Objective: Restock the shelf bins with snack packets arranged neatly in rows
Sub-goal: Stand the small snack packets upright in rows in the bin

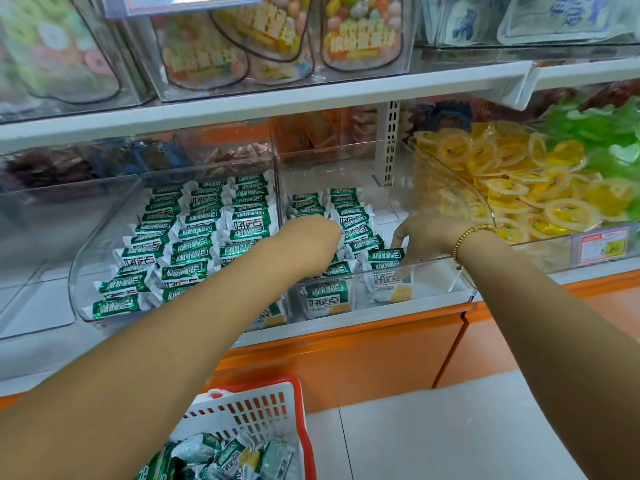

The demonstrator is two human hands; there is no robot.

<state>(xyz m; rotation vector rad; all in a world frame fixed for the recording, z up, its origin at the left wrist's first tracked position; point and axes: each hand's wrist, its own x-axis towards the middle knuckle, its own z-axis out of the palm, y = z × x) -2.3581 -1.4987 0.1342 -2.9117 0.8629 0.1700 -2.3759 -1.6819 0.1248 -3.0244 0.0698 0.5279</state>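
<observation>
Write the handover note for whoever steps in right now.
Left hand: down among the packets in the middle bin, grip hidden.
Right hand: at the second row's right edge, grip unclear.
Left bin: three full rows, done.
Middle bin: two rows in, right side bare.
Left to do: fill that side from the basket, which holds spare packets.
</observation>
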